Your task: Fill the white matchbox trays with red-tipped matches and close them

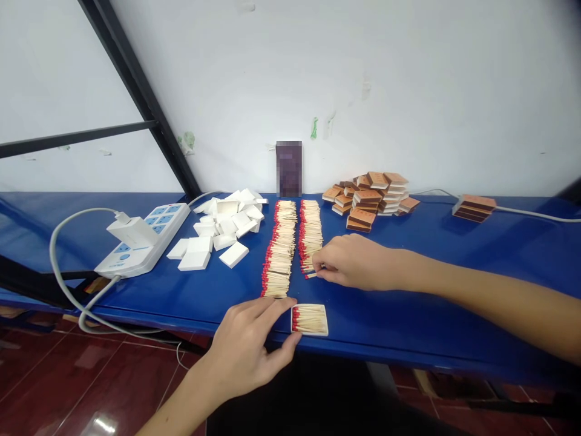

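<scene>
My left hand (247, 339) steadies a white matchbox tray (325, 322) at the table's front edge, its thumb and forefinger at the tray's left end. Inside lie red-tipped matches (310, 319), heads to the left. Over the near end of the right-hand row of matches (310, 227), my right hand (351, 261) is closed in a pinch. A match (311, 276) pokes out from its fingertips; whether more are held is hidden. Another long row of matches (280, 248) runs alongside on the left.
White empty trays (227, 221) are heaped at the left, beside a power strip (145, 239) with a plugged-in charger and cable. Brown matchbox sleeves (367, 197) are piled at the right, with a small stack (474, 208) farther right. A dark pixelated box (289, 169) stands against the wall.
</scene>
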`<state>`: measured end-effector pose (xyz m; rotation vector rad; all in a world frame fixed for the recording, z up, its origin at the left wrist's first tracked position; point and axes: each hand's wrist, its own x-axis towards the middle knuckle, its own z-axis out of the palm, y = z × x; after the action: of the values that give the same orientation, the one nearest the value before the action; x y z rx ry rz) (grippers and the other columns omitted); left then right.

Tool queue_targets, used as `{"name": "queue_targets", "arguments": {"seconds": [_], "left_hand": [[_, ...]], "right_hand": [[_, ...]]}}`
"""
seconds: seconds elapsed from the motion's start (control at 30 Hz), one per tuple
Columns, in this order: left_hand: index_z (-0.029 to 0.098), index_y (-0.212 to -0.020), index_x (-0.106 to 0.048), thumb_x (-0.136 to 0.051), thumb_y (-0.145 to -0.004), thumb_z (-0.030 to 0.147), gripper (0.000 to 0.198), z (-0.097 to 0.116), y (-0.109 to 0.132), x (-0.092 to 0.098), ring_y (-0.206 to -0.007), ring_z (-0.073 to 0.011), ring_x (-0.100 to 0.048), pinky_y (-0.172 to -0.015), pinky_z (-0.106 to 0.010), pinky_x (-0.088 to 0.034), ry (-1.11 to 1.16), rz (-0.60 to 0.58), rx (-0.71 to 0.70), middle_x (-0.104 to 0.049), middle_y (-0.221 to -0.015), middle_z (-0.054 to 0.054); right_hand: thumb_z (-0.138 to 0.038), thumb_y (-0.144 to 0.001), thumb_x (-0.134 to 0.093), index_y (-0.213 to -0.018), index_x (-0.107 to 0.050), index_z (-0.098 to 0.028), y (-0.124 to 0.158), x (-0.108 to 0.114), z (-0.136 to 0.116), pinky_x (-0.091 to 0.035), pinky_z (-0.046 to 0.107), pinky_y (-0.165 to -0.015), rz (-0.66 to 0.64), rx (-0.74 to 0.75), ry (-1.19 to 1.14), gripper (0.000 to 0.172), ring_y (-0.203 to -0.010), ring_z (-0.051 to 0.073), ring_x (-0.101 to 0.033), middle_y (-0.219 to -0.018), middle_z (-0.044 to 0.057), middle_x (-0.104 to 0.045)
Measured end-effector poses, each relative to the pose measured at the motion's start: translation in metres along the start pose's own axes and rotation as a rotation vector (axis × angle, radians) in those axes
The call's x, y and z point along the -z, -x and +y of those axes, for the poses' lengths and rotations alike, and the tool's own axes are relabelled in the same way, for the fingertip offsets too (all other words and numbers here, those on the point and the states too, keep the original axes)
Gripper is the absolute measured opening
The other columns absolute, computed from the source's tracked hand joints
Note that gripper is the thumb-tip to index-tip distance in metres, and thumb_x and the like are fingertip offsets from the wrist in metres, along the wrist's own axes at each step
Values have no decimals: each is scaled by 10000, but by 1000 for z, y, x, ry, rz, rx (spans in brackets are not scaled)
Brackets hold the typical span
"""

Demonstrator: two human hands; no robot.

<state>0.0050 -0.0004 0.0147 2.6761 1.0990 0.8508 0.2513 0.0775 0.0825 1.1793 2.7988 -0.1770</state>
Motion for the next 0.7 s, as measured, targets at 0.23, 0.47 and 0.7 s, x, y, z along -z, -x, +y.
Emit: {"name": "queue_targets", "arguments": {"seconds": [0.23, 0.47, 0.7], "left_hand": [[179, -1208, -618, -631, -904, 270, 317, -1, 0, -1, -681, -167, -672, -627, -269, -534, -5, 4, -8, -730, -907, -49], [182, -1198, -617, -634, -904, 273, 308, -2, 0, -3, -694, -168, -676, -620, -259, -528, -12, 21, -22, -725, -886, -43], [176, -1190, -623, -631, -905, 270, 301, -2, 0, -3, -658, -158, -662, -608, -255, -528, -16, 25, -26, -723, -877, -45]], "right_hand": [[-213, -911, -553, -900, -699, -209, 2, 2, 3, -289, 261, -603, 35, 17, -66, 146, -767, 158, -606, -878, 32, -716], [-190, -919, -529, -842, -684, -198, -5, 1, 6, -266, 254, -582, 48, -16, -44, 173, -703, 129, -580, -876, 26, -718], [-181, -904, -526, -832, -660, -201, -6, -3, 7, -242, 261, -575, 63, -18, -28, 153, -696, 130, -568, -869, 19, -710]]}}
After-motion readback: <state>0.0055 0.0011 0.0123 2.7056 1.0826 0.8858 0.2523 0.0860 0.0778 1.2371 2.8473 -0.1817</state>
